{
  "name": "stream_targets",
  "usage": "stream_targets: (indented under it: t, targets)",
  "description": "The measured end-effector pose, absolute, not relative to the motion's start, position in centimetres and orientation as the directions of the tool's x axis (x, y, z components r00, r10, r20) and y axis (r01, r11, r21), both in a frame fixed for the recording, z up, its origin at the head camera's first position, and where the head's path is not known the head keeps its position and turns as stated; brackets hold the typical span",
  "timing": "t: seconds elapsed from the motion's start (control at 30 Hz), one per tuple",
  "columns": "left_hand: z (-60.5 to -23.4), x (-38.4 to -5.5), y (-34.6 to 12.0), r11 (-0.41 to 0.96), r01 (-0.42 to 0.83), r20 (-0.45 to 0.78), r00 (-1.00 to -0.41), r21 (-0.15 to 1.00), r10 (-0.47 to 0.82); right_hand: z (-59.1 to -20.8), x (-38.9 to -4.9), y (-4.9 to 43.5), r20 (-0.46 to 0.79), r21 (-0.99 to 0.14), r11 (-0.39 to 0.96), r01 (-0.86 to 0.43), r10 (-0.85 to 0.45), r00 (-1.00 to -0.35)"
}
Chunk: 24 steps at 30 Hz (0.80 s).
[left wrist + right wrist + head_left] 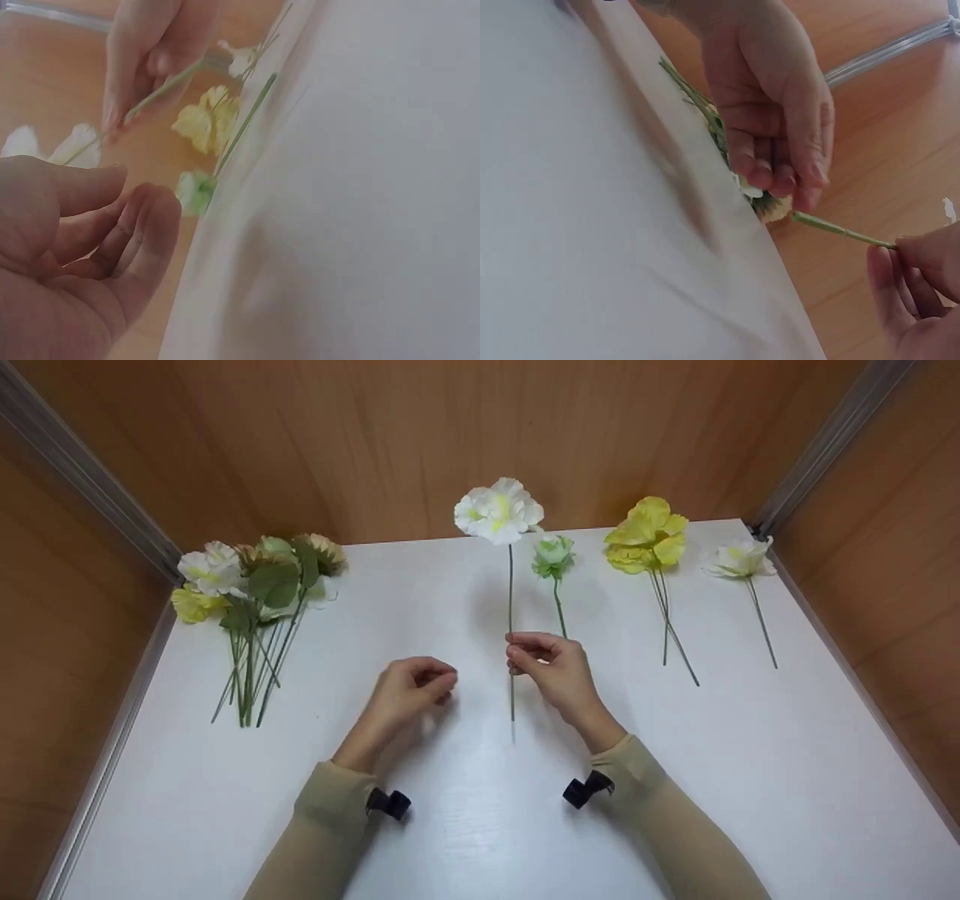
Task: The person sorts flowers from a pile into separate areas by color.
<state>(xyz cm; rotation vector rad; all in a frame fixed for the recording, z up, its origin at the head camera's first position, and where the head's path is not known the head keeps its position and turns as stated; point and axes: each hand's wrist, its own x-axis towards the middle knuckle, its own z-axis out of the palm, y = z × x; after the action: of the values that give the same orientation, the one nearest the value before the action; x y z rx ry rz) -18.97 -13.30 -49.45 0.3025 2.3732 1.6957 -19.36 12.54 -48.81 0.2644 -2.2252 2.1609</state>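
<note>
A white artificial flower (499, 510) with a yellow centre stands upright on a long green stem. My right hand (559, 671) pinches that stem (844, 231) between thumb and fingertips, and the stem's lower end sticks out below the fingers. My left hand (409, 690) hovers to the left of the stem with its fingers loosely curled and nothing in them; the left wrist view shows a gap between thumb and fingers. Just behind my right hand lies a pale green flower (553, 556), its lower stem partly hidden by the hand in the head view.
A mixed bunch of flowers (274, 585) lies at the left of the white table (465, 840). Yellow flowers (646, 536) and a white flower (741, 559) lie at the right. Wooden panels (420, 442) enclose the back and sides.
</note>
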Motion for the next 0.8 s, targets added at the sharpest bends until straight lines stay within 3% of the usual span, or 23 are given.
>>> stream_targets:
  t: [0.17, 0.37, 0.57, 0.8]
  targets:
    - [-47.8, -20.9, -21.0, 0.478, -0.054, -0.057, -0.998, 0.876, -0.009, -47.5, -20.6, 16.7, 0.104, -0.992, 0.072, -0.104, -0.001, -0.995]
    - [-47.4, -20.7, -28.6, 0.721, -0.200, 0.015, -0.960, 0.663, -0.281, -45.7, -22.7, 23.7, 0.053, -0.982, 0.186, -0.025, 0.147, -0.988]
    - [-48.4, -20.1, -31.5, 0.792, -0.277, -0.022, -0.948, 0.545, -0.317, -44.9, -24.7, 31.0, -0.011, -0.948, 0.298, 0.115, 0.329, -0.944]
    - [-48.9, -20.3, -31.4, 0.797, -0.266, -0.066, -0.959, 0.542, -0.275, -45.3, -26.2, 38.6, -0.025, -0.835, 0.484, 0.261, 0.440, -0.897]
